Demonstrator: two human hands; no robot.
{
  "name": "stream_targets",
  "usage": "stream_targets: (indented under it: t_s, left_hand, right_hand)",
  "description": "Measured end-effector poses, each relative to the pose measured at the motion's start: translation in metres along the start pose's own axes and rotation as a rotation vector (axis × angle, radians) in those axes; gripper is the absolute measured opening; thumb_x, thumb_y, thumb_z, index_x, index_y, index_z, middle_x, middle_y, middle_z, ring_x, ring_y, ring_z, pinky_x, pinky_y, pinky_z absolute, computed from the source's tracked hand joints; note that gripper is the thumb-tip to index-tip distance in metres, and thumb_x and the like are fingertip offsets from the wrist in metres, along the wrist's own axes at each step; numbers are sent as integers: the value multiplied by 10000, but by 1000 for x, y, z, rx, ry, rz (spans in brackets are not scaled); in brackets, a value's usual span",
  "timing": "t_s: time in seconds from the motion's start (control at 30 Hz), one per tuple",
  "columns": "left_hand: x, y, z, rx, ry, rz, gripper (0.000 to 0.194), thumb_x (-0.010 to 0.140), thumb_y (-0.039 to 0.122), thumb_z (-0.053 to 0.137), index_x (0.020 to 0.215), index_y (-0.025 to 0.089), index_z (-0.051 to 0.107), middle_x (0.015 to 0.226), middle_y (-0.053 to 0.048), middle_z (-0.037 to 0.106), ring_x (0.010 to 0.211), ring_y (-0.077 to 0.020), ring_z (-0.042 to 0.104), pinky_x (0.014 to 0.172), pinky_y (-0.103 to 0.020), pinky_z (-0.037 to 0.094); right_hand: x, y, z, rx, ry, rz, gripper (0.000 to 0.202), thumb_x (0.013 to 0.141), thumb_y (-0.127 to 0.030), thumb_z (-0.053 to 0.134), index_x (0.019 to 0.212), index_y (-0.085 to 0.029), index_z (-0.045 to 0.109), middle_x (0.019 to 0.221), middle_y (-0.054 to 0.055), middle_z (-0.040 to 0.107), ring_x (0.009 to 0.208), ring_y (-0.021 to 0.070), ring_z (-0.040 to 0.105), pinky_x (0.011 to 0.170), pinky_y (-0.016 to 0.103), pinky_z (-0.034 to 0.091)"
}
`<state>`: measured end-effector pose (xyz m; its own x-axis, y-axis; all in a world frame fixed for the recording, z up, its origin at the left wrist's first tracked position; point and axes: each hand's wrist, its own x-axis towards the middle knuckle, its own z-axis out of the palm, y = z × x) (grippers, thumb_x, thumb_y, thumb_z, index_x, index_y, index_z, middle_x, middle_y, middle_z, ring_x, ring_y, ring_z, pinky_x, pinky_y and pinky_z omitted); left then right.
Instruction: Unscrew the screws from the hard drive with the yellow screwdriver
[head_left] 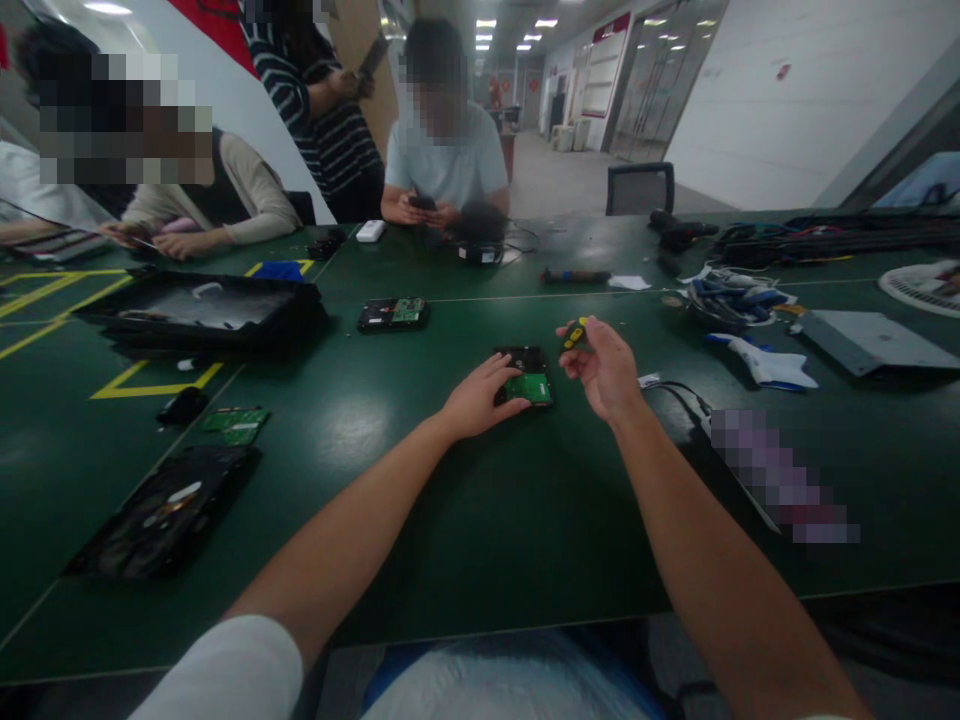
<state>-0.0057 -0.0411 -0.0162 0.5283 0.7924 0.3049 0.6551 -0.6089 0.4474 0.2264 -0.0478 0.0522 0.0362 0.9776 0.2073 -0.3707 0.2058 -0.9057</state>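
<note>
A hard drive (534,388) lies on the green table in front of me, its green circuit board facing up. My left hand (484,395) grips its left end, with the thumb on the near side and the fingers over the black casing. Just right of the drive, raised above the table, my right hand (604,370) is closed around a small yellow-and-black handle, which looks like a screwdriver (574,334). I cannot make out its tip. Another hard drive (393,314) sits farther back to the left, apart from both hands.
Left are stacked black trays (202,310), a loose circuit board (236,425) and a black casing (169,510). Right are a phone-like slab (776,475), gloves (772,362), a metal box (881,340) and bundled cables (731,297). People are across the table, one holding a phone (421,203).
</note>
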Motion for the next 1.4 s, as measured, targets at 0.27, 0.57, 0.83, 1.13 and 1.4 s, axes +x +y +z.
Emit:
stream_targets:
  t_s: [0.27, 0.57, 0.83, 1.13, 1.4]
  left_hand:
    - [-1, 0, 0, 3, 0, -4, 651, 944, 644, 628, 1452, 242, 573, 1676, -114, 422, 1608, -302, 291, 1289, -526, 331]
    - [-1, 0, 0, -6, -2, -7, 643, 939, 630, 645, 1447, 242, 576, 1679, -113, 417, 1610, -301, 285, 1290, -532, 329]
    - [0, -1, 0, -2, 5, 7, 651, 943, 637, 634, 1446, 228, 576, 1673, -118, 426, 1611, -296, 285, 1296, -508, 326]
    - [-1, -1, 0, -6, 0, -4, 651, 934, 632, 648, 1455, 249, 566, 1684, -102, 411, 1608, -302, 290, 1292, -530, 326]
    - [0, -1, 0, -3, -7, 0, 678, 940, 661, 620, 1460, 231, 568, 1682, -114, 412, 1612, -298, 282, 1300, -509, 316]
  right_hand:
    - [0, -1, 0, -56, 40, -26, 351, 814, -530, 833, 1029, -269, 741, 734, -58, 624, 503, 55, 519, 395, 191, 306]
    - [-1, -2, 1, -22, 8, 20, 408, 853, -638, 737, 983, -255, 686, 1017, 31, 776, 595, 99, 645, 456, 224, 415]
    - [-1, -2, 1, -61, 35, -26, 336, 818, -533, 823, 973, -248, 734, 785, -31, 675, 508, 57, 527, 382, 196, 269]
    - [0, -1, 1, -14, 24, 17, 413, 840, -634, 755, 977, -254, 667, 966, 13, 766, 547, 83, 608, 418, 212, 376]
    - [1, -1, 1, -56, 82, -41, 345, 779, -529, 862, 887, -244, 701, 648, -58, 599, 469, 62, 470, 383, 198, 258]
